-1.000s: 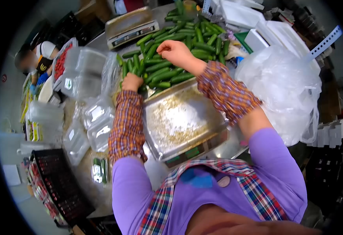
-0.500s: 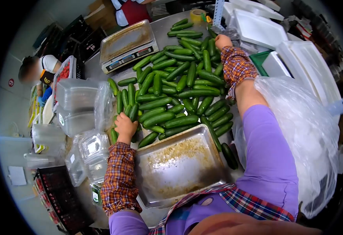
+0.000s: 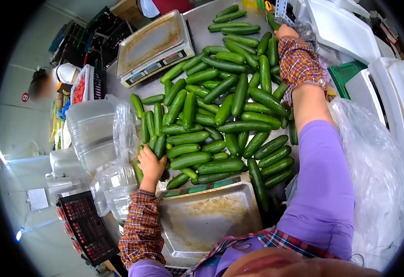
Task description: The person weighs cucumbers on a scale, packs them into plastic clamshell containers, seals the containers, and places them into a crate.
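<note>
Many green cucumbers point(image 3: 222, 106) lie in a broad pile across the metal table. My left hand point(image 3: 151, 164) is at the pile's left edge, fingers closed around a short dark cucumber point(image 3: 160, 147); whether it grips a second one beside it I cannot tell. Past the pile's far right side, my right hand point(image 3: 286, 32) is closed on the end of a cucumber point(image 3: 272, 21). Close to my body stands a scale with a stained, bare metal pan point(image 3: 206, 221). Cucumbers lie against its far edge.
Another scale point(image 3: 153, 44) stands at the back left. Clear plastic boxes point(image 3: 91, 131) are stacked on the left. On the right are white foam boxes point(image 3: 345, 27), a green crate point(image 3: 345, 76) and a large clear plastic bag point(image 3: 373, 184). A co-worker point(image 3: 65, 76) is at the far left.
My view has shifted, so the pile looks larger and more of the near scale's front shows. Both hands keep nearly the same places on the cucumbers.
</note>
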Available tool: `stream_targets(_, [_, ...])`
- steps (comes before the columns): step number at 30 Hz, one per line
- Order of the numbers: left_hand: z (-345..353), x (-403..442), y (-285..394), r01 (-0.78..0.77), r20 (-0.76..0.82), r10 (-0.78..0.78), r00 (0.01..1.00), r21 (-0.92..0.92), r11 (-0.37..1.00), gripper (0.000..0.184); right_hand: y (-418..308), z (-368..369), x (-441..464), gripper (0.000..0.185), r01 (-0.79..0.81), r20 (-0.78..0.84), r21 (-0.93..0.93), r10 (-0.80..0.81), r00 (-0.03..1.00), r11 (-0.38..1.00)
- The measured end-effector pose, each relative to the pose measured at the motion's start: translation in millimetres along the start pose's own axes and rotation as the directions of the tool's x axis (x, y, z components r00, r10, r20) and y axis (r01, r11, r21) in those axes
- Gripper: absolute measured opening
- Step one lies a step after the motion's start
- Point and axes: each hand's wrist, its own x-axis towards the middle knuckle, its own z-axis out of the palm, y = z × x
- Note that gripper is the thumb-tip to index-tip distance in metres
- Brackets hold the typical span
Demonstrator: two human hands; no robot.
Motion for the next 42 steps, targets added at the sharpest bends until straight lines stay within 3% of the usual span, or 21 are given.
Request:
stream_targets(2, [0, -3, 4, 0.007, 0.004, -0.007, 1.000, -0.002, 1.000, 0.080, 6, 7, 11, 0.054, -0.027, 0.070, -0.029, 0.029, 0.997, 0.999])
stream_targets(6, [7, -4, 5, -0.010, -0.007, 0.010, 1.000, -0.001, 1.000, 0.081, 17, 13, 25, 0.053, 0.001, 0.062, -0.022, 0.000, 0.998, 1.000])
stream_targets(10, [0, -3, 1, -0.009, -0.019, 0.009, 1.000, 0.010, 1.000, 0.082, 9, -12, 8, 0.050, 0.107, 0.057, 0.014, -0.108, 0.993, 0.994])
stream_targets(13, [-1, -4, 5, 0.013, -0.020, -0.013, 1.000, 0.023, 1.000, 0.081, 21, 6, 13, 0.042, 0.460, -0.352, 0.132, -0.393, 0.850, 0.878])
stream_targets(17, [-1, -7, 7, 0.021, -0.021, -0.020, 1.000, 0.017, 1.000, 0.080, 7, -3, 3, 0.051, 0.731, -0.377, 0.387, -0.627, 0.682, 0.562])
stream_targets(18, [-1, -8, 8, 0.019, -0.040, -0.018, 0.999, 0.022, 1.000, 0.079, -1, -7, 1, 0.054, 0.558, -0.136, 0.631, -0.631, 0.763, 0.539])
stream_targets(23, [-10, -15, 9, 0.061, 0.023, -0.061, 0.998, 0.021, 0.998, 0.076, -57, -28, -79, 0.045, 0.160, 0.186, 0.915, -0.740, 0.646, 0.369])
stream_targets(25, [-14, -20, 7, 0.080, 0.058, -0.081, 0.995, 0.013, 0.997, 0.075, -87, -26, -111, 0.042, 0.053, 0.184, 0.966, -0.816, 0.547, 0.253])
stream_targets(29, [-13, -23, -2, 0.094, 0.139, -0.084, 0.987, -0.069, 0.993, 0.061, -163, -29, -216, 0.037, -0.098, 0.100, 0.993, -0.873, 0.478, 0.060])
stream_targets(31, [-6, -15, -21, 0.010, -0.004, -0.010, 1.000, -0.059, 0.998, 0.056, -192, -35, -273, 0.037, -0.220, 0.094, 0.976, -0.899, 0.428, -0.002])
stream_targets(33, [-41, -16, -24, -0.017, -0.187, -0.041, 0.981, -0.301, 0.953, 0.042, -211, -45, -320, 0.036, -0.347, 0.059, 0.936, -0.944, 0.325, -0.061])
stream_targets(35, [-86, -24, -26, 0.006, -0.157, -0.126, 0.980, -0.602, 0.798, 0.038, -220, -55, -357, 0.034, -0.379, 0.014, 0.920, -0.959, 0.284, -0.099])
stream_targets(37, [-156, -69, -4, 0.059, -0.100, -0.153, 0.983, -0.619, 0.783, 0.037, -223, -66, -388, 0.033, -0.373, -0.020, 0.919, -0.961, 0.274, -0.126])
stream_targets(38, [-170, -92, -5, -0.060, -0.141, -0.022, 0.990, -0.548, 0.834, 0.039, -225, -71, -398, 0.033, -0.364, -0.032, 0.922, -0.964, 0.262, -0.130])
stream_targets(39, [-183, -124, 1, -0.204, -0.182, 0.148, 0.972, -0.351, 0.914, 0.042, -227, -76, -407, 0.033, -0.355, -0.044, 0.925, -0.967, 0.250, -0.133])
stream_targets(42, [-166, -225, 21, -0.372, -0.024, 0.393, 0.919, -0.377, 0.848, 0.043, -227, -90, -435, 0.037, -0.222, -0.075, 0.964, -0.951, 0.300, -0.146])
